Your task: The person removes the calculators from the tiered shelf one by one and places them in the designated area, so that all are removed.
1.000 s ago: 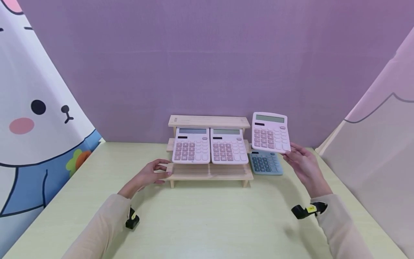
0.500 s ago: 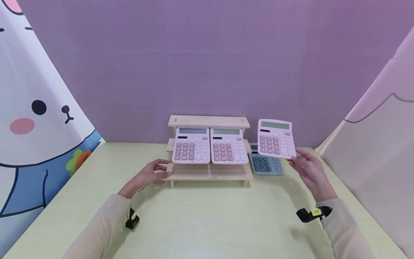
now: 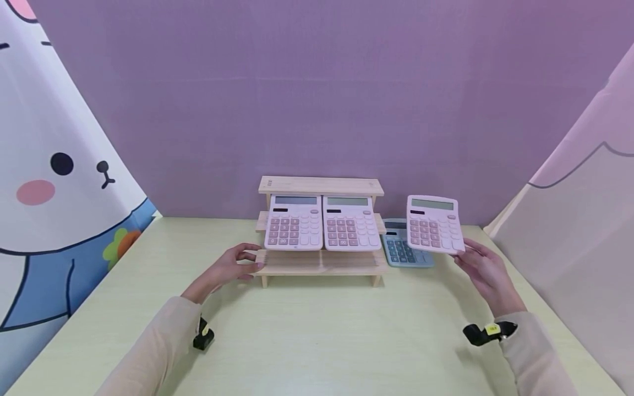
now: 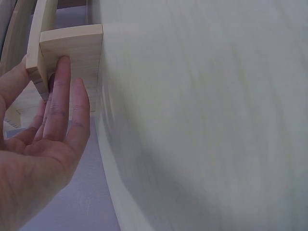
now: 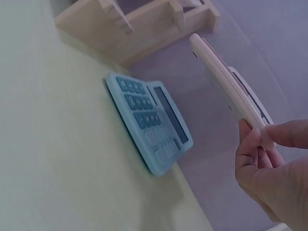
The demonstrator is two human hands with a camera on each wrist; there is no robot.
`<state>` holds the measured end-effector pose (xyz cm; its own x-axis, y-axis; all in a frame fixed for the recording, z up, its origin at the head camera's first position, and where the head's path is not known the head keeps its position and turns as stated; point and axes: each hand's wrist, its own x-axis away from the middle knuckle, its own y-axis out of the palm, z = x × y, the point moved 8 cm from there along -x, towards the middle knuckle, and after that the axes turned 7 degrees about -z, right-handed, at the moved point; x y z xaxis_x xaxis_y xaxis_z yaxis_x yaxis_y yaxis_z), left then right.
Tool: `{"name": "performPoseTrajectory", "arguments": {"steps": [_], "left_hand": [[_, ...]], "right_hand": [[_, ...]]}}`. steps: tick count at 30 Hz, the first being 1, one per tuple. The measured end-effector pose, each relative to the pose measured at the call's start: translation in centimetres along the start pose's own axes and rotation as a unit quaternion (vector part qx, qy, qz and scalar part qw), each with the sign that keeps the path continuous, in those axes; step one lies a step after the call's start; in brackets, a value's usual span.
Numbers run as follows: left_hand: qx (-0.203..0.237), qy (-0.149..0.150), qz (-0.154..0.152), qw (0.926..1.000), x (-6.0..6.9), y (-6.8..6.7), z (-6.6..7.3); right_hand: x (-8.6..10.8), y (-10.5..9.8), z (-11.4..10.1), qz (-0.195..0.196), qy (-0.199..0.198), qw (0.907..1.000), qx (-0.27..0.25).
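Observation:
In the head view my right hand holds a pink calculator by its lower right corner, raised off the table. The right wrist view shows that calculator edge-on, pinched between thumb and fingers. Partly behind it, a blue calculator lies on the table right of a wooden tiered shelf. My left hand grips the left end of the shelf's lowest tier. Seen from the left wrist, the thumb lies at the board's edge and the fingers reach beneath it.
Two more pink calculators, a left one and a right one, lean side by side on the shelf. A purple backdrop stands behind the table. Printed cloth hangs at the left, and a pale one at the right.
My right hand has moved right and down with the pink calculator, leaving more of the blue calculator's upper part visible. The left hand and the shelf stay where they were.

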<state>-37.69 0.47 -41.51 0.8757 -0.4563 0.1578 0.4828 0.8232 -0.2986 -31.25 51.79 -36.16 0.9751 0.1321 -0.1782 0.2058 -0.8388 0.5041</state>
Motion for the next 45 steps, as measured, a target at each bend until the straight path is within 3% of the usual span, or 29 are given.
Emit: {"name": "performPoseTrajectory", "arguments": {"steps": [5,13,21,28,45], "left_hand": [[0.001,-0.002,0.002,1.0000,-0.1,0.0,-0.1],[-0.004,0.002,0.001,1.0000,-0.1,0.1,0.1],[-0.005,-0.001,0.005,1.0000,0.1,0.1,0.3],[-0.006,0.000,0.001,1.0000,0.1,0.1,0.3],[-0.005,0.001,0.005,1.0000,0.2,0.2,0.4]], "right_hand": [[0.4,-1.0,0.1,-0.006,0.009,0.9998,0.017],[1.2,-3.3,0.3,0.016,0.030,0.9984,0.045],[1.3,-4.9,0.4,0.014,0.035,0.9984,0.041],[1.5,-6.8,0.6,0.037,0.057,0.9958,0.062],[1.4,-8.9,0.4,0.041,0.080,0.9920,0.088]]}}
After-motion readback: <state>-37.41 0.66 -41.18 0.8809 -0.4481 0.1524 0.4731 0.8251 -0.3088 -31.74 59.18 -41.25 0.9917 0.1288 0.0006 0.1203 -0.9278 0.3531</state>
